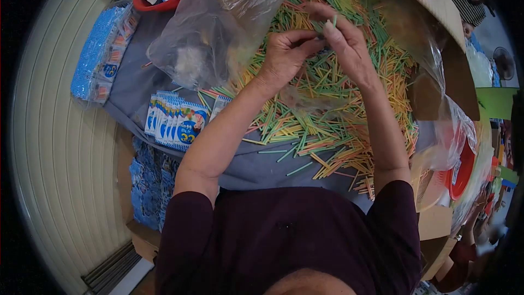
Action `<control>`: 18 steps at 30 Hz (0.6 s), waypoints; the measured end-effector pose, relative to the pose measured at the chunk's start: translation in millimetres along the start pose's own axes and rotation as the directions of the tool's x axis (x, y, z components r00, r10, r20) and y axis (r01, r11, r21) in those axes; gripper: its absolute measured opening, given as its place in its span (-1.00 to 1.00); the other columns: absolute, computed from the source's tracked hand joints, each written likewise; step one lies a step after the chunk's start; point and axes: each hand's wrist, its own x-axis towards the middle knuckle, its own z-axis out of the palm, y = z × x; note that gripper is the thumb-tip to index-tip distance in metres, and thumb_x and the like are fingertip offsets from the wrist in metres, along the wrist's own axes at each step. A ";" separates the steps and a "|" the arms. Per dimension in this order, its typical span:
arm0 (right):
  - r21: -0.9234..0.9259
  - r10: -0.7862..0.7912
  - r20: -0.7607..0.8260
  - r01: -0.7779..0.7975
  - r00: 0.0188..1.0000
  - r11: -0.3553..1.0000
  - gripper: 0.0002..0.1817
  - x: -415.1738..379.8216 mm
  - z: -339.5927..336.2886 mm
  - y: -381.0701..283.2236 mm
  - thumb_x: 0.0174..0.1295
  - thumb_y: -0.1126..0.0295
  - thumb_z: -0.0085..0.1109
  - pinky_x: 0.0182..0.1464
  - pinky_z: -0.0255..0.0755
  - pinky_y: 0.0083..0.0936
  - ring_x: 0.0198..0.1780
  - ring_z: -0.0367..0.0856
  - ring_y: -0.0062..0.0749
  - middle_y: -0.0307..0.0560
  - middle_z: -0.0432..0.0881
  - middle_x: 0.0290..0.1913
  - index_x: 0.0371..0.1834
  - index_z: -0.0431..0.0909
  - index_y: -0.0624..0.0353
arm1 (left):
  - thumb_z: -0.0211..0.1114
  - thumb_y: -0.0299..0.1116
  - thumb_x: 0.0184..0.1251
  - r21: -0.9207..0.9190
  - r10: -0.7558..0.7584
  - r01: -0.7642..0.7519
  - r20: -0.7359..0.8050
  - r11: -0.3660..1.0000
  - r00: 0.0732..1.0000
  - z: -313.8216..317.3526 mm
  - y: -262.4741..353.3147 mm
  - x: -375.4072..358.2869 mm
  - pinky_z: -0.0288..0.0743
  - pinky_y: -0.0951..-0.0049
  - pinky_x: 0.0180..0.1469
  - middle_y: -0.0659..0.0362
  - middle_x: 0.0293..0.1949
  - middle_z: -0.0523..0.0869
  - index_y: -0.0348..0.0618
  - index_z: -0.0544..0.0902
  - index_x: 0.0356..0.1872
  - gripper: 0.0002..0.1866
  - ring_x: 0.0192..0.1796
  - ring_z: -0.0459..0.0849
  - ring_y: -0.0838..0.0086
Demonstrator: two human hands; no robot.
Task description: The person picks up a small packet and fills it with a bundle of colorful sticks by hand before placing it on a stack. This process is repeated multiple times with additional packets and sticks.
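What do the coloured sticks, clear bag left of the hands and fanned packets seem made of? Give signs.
Coloured sticks: perhaps plastic, fairly matte; straight, evenly slim.
Clear bag: likely thin, glossy plastic film; see-through, creased, highlights.
Fanned packets: printed film or paper; flat, finish unclear.

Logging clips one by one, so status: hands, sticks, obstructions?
Left hand and right hand close together above loose coloured sticks. Green stick at right thumb. Clear plastic bag beside left hand, not between hands.

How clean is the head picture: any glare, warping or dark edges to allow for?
In the head view, glare streaks the clear plastic bag; the head view's corners go black; the slatted panel bows there, likely lens distortion; also in the head view, left hand and right hand look fairly clear.
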 end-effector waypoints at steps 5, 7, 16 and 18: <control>-0.042 -0.147 -0.148 0.143 0.978 0.989 -0.68 -0.9 -12.2 -16.4 0.37 0.36 0.16 0.06 0.46 -0.50 0.05 0.58 -0.52 -0.16 0.69 0.05 0.16 0.62 0.09 | 0.34 -0.55 0.34 0.034 -0.031 0.031 0.005 0.999 1.000 -7.8 6.3 -16.3 0.56 0.62 -0.10 0.25 -0.22 0.77 -0.29 0.74 -0.10 -0.84 -0.19 0.66 0.68; -0.256 -0.064 0.126 0.095 0.990 0.962 -0.76 -6.0 -11.1 -16.8 0.30 0.48 0.21 -0.09 0.49 -0.56 -0.12 0.62 -0.59 -0.25 0.73 -0.13 0.02 0.69 0.12 | 0.32 -0.55 0.35 0.187 -0.018 0.011 0.037 0.982 0.999 -11.1 9.6 -20.7 0.56 0.61 -0.09 0.24 -0.21 0.77 -0.30 0.73 -0.09 -0.84 -0.19 0.67 0.66; 0.011 -0.062 -0.068 0.062 0.996 0.998 -0.82 -33.3 19.9 -11.0 0.35 0.57 0.11 -0.16 0.50 -0.64 -0.24 0.60 -0.68 -0.31 0.73 -0.30 -0.09 0.70 0.21 | 0.33 -0.50 0.34 -0.003 -0.147 0.148 -0.081 0.989 0.986 4.5 29.3 -57.3 0.56 0.58 -0.16 0.31 -0.36 0.75 -0.31 0.74 -0.15 -0.86 -0.28 0.65 0.70; 0.177 0.064 -0.140 -0.039 0.988 0.983 -0.80 -33.4 17.7 -23.4 0.37 0.58 0.08 -0.14 0.50 -0.66 -0.22 0.61 -0.70 -0.31 0.74 -0.28 -0.11 0.71 0.19 | 0.35 -0.51 0.32 0.038 -0.152 0.152 0.015 0.988 0.988 9.0 39.4 -62.1 0.56 0.58 -0.16 0.32 -0.36 0.74 -0.30 0.73 -0.15 -0.86 -0.28 0.65 0.71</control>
